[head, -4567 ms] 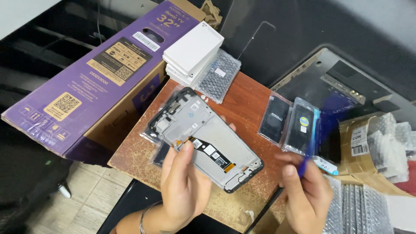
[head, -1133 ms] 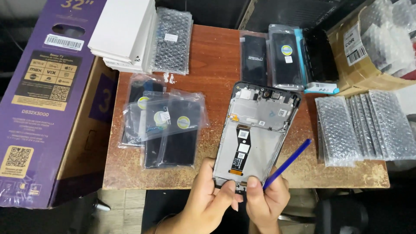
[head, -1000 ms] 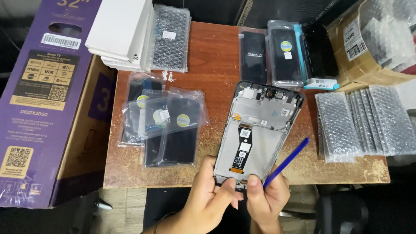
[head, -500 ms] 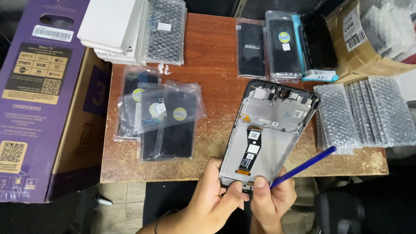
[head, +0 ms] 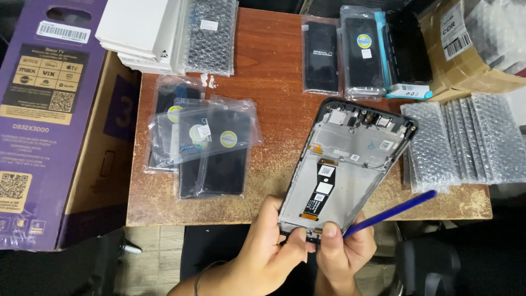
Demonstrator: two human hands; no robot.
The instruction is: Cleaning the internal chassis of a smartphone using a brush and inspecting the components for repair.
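Cardboard of a purple, glossy-printed box (head: 52, 126) is seen standing at the far left, beside the worn wooden tabletop (head: 274, 93). White flat boxes (head: 137, 27) are stacked at its back edge, and dark screens in clear crinkled bags (head: 203, 148) are overlapped nearer the middle. A phone screen assembly (head: 345, 164), metal frame and flex cable facing up, is held tilted over the near edge, apparently so its back can be viewed; its lower end is pinched by the left hand (head: 268, 257) and right hand (head: 342, 252), the latter also gripping a slim blue tool (head: 392, 211). Bubble-wrap sleeves (head: 466, 142) are ranged at the right.
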